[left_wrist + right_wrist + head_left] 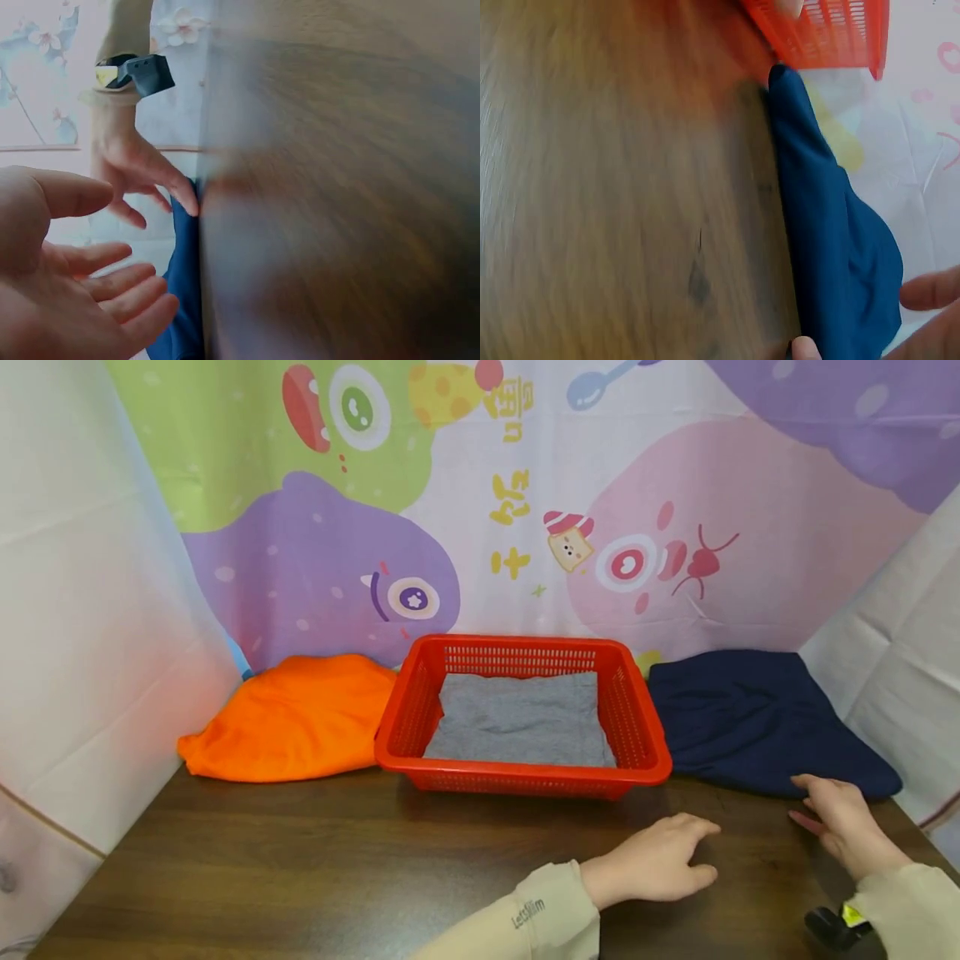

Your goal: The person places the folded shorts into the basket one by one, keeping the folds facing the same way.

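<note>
Both hands hold nothing: the left hand (pixel 658 860) has its fingers loosely spread, thumb apart, above the table (pixel 300 860) short of its far edge, and the right hand (pixel 847 822) has thumb and fingers well parted beside the navy cloth (pixel 742 718). That cloth lies at the table's far right corner. At the middle of the far edge stands a red basket (pixel 525 770) with grey cloth (pixel 525 722) in it; orange cloth (pixel 300 718) fills the far left corner, a cartoon-printed curtain (pixel 480 593) behind. Whether the right fingers touch the navy cloth, I can't tell.
</note>
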Action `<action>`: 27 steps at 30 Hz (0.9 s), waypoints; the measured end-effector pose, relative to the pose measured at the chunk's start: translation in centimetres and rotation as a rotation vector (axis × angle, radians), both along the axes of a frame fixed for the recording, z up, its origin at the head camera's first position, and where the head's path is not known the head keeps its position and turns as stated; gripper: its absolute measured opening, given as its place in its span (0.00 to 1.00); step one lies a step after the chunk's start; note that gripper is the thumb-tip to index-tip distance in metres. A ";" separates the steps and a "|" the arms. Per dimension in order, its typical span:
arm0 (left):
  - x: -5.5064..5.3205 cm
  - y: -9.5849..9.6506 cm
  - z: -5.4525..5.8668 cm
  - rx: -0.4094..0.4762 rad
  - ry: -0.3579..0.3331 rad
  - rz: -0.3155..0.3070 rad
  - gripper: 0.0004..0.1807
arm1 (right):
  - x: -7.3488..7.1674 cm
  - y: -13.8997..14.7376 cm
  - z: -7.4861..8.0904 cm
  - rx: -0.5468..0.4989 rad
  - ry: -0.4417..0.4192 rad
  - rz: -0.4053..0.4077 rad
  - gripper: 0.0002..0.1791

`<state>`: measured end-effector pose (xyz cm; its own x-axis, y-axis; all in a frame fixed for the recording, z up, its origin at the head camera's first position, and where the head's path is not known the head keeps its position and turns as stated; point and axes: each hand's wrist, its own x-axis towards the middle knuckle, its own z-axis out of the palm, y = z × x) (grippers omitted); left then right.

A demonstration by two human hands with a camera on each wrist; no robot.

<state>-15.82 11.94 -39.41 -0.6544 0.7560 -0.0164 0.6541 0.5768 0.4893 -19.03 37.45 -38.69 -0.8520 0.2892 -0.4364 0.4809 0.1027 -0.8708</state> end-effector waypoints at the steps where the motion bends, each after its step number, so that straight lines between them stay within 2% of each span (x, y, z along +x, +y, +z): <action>1: -0.1 0.3 0.0 0.001 -0.010 0.012 0.26 | -0.1 -0.2 0.1 -0.061 -0.003 -0.049 0.41; 5: -0.6 1.6 -0.1 0.045 -0.094 0.082 0.27 | -0.3 -0.5 0.4 -0.268 -0.006 -0.194 0.48; 9: -0.8 2.8 -0.3 0.111 -0.157 0.169 0.27 | -0.4 -0.2 0.5 -0.355 -0.006 -0.248 0.47; 15: -1.0 3.7 -0.9 0.165 -0.235 0.274 0.25 | -0.8 0.5 -0.2 -0.402 -0.015 -0.231 0.41; 20: -0.9 3.7 -1.3 0.186 -0.269 0.345 0.26 | -1.1 0.6 -0.9 -0.440 -0.019 -0.312 0.42; 22: -0.9 3.8 -1.2 0.200 -0.269 0.372 0.27 | -1.2 0.5 -1.1 -0.417 -0.010 -0.351 0.44; 24: -0.9 3.8 -1.1 0.201 -0.250 0.389 0.28 | -1.2 0.4 -1.3 -0.381 -0.002 -0.356 0.44; 26: -0.9 3.8 -1.2 0.188 -0.218 0.411 0.29 | -1.2 0.3 -1.5 -0.334 0.006 -0.343 0.32; 27: -0.9 3.7 -1.2 0.179 -0.201 0.419 0.30 | -1.1 0.3 -1.4 -0.317 0.008 -0.331 0.29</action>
